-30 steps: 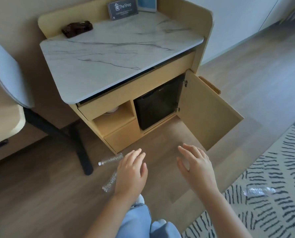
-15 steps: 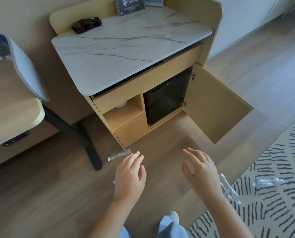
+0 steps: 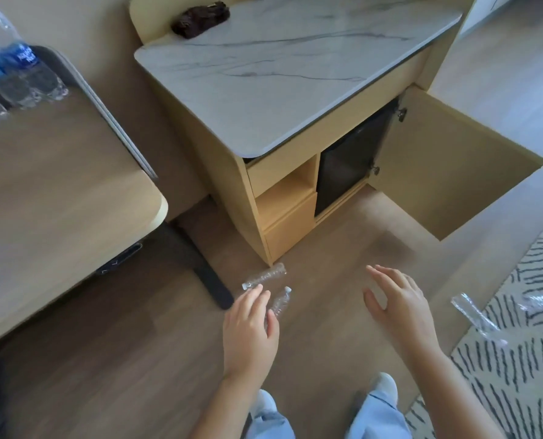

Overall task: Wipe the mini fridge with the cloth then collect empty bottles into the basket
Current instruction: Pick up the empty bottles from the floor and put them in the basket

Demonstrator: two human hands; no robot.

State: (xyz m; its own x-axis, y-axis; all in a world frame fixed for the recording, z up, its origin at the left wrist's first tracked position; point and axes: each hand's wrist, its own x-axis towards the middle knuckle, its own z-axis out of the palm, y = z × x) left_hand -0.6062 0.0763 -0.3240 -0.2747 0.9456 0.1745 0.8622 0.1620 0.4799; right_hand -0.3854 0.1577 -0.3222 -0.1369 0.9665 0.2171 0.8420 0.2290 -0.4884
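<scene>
Right, both hands are empty. Your left hand [image 3: 251,331] hangs palm-down, fingers loosely spread, before the left corner of the cabinet [image 3: 229,172]. Your right hand [image 3: 400,308] is splayed wide in front of the cabinet's open door [image 3: 447,172].

Under your left fingertips lies the near bottle [image 3: 279,304], with the far bottle [image 3: 264,276] just beyond it by that same corner; whether you touch the near one, I cannot tell. Two more, the rug bottles [image 3: 476,315], lie off to the cabinet's right at the edge of the rug [image 3: 517,375]. All four look clear and empty. No basket is in view, so find it before scooping.

Inside the cabinet the mini fridge [image 3: 349,172] sits dark, its own door closed and its contents hidden.

On the cabinet's marble worktop [image 3: 295,68], back left, there's a dark bundle [image 3: 200,17], probably the cloth. Wiping comes first, so I'd reach for that and work the fridge front top to bottom.

Left of the cabinet, the blue-labelled bottles [image 3: 13,74] stand on a second worktop; how full they are, I cannot tell.
</scene>
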